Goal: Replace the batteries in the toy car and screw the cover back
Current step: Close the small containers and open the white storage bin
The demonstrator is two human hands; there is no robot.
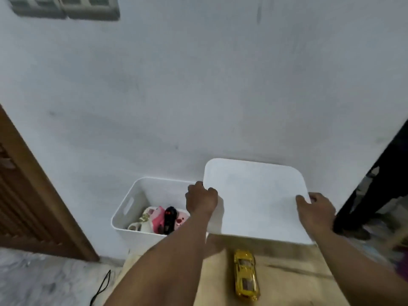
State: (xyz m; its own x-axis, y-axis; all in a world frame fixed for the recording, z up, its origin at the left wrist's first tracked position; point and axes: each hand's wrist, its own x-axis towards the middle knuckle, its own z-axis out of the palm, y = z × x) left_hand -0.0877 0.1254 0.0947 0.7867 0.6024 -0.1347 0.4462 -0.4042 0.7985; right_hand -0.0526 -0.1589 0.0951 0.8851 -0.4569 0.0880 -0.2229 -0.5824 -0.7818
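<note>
Both hands are holding the white lid (254, 195) in the air. The left hand (202, 199) is curling its fingers (199, 187) over the lid's left edge. The right hand (315, 212) is clamping the right edge, with the thumb lying on top. The yellow toy car (246, 276) is sitting roof-up on the bench (293, 272), just below the lid's near edge and apart from both hands.

The main risk is probably the lid itself. It is being held only by its narrow rims, so a slip on either side would likely drop it straight onto the car. It is also hiding much of the bench beyond the car. Setting it down blind could nudge the car, which is on wheels and may roll toward an edge.

Another person's dark-clad legs (375, 184) are standing close on the right, so swinging the lid that way risks a bump. The open storage bin (123, 208) is showing a pink plush toy (157, 217) and a black item (170, 218). No batteries or screwdriver are showing anywhere, so rummaging one-handed for them while the other hand carries the lid would likely weaken the grip further. The battery work itself appears not yet begun.
</note>
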